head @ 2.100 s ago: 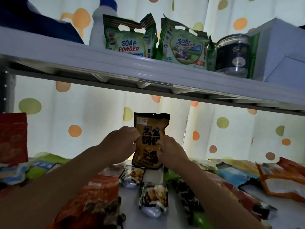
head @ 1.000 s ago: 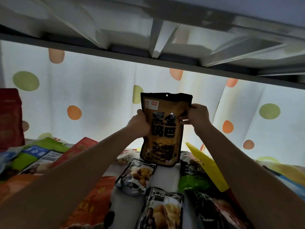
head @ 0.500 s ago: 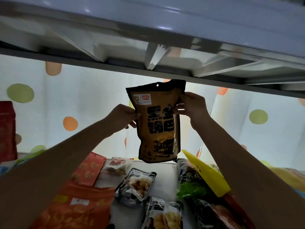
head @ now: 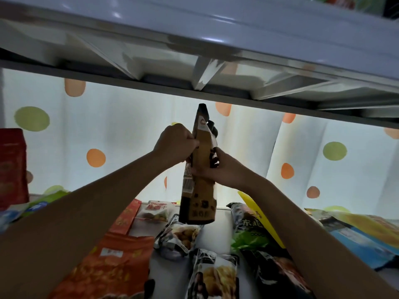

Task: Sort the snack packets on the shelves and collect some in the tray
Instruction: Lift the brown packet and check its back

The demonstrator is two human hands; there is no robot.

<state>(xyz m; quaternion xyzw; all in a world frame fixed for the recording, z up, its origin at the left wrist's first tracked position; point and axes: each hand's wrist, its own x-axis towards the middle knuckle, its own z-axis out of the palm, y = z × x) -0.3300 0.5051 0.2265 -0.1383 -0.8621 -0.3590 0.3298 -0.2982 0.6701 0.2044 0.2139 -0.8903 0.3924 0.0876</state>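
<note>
Underside of the upper shelf (head: pixel 216 46), with its ribbed metal braces, spans the top of the view; its front lip slopes down toward the right. Behind hangs a pale backlit curtain (head: pixel 121 130) printed with orange and green dots. The lower shelf surface (head: pixel 216 238) shows as a narrow bare strip running front to back between the packets lying on it.

Lying flat on the left: a large orange packet (head: pixel 108 266), with a red packet (head: pixel 127 219) beyond it. A tall red bag (head: pixel 11 167) stands upright at the far left edge. On the right: a green-and-black packet (head: pixel 250 231) with a yellow packet (head: pixel 259 216) slanting across it, then blue and yellow packets (head: pixel 354 234) farther right. Two small silver-and-black nut packets (head: pixel 179 236) (head: pixel 216 277) lie in the central strip.

The brown snack pouch (head: pixel 199 169) is held in the air above that strip, well clear of the shelf surface and just below the upper shelf's lip. Its long axis is nearly vertical, black top seal upward, bottom downward; it is turned almost edge-on to the camera, the barcode side facing left.

Left hand (head: pixel 176 143): fingers curled, clasping the pouch's upper left edge. Right hand (head: pixel 222 169): fingers wrapped around its middle from the right. Open room lies between pouch and curtain on either side.
</note>
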